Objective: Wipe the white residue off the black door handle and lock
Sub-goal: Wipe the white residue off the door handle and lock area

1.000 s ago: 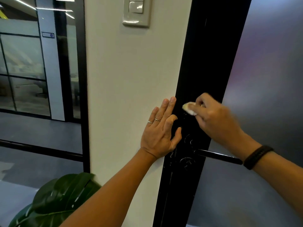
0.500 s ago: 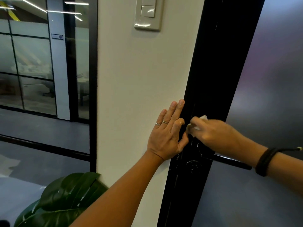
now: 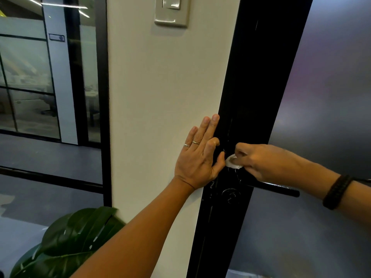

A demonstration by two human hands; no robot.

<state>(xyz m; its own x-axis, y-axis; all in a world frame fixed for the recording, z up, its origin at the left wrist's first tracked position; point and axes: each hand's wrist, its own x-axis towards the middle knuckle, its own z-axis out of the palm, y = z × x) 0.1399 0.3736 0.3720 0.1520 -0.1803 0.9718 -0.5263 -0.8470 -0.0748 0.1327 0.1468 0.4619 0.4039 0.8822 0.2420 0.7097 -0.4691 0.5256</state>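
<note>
**Working the wipe around the handle's base**

Head view: the right hand (image 3: pixel 259 160) pinches a small white wipe (image 3: pixel 232 164) between curled fingers and thumb and presses it onto the black door frame (image 3: pixel 259 87), just above where the black lever handle (image 3: pixel 279 189) meets the frame. The handle runs out to the right, under the right wrist, which wears a dark braided band (image 3: pixel 337 191). The round lock (image 3: pixel 230 194) sits directly below the wipe, uncovered. The left hand (image 3: pixel 197 159) lies flat, fingers straight and holding nothing, across the edge where the cream wall (image 3: pixel 160 97) meets the frame, its thumb nearly touching the wipe; it appears to brace the door.

Pale flecks show on the frame above the wipe, along the frame's left edge beside the lock, and on the lock's rings, so in my judgement much is left to clean. To do this step well, press with the fingertips behind the wipe and use short, firm rubs, following the circular grooves instead of crossing them. Turn the wipe to a clean face before going down to the lock, or the residue may only smear. Keep the flat hand steady so the door does not swing under pressure.
</note>
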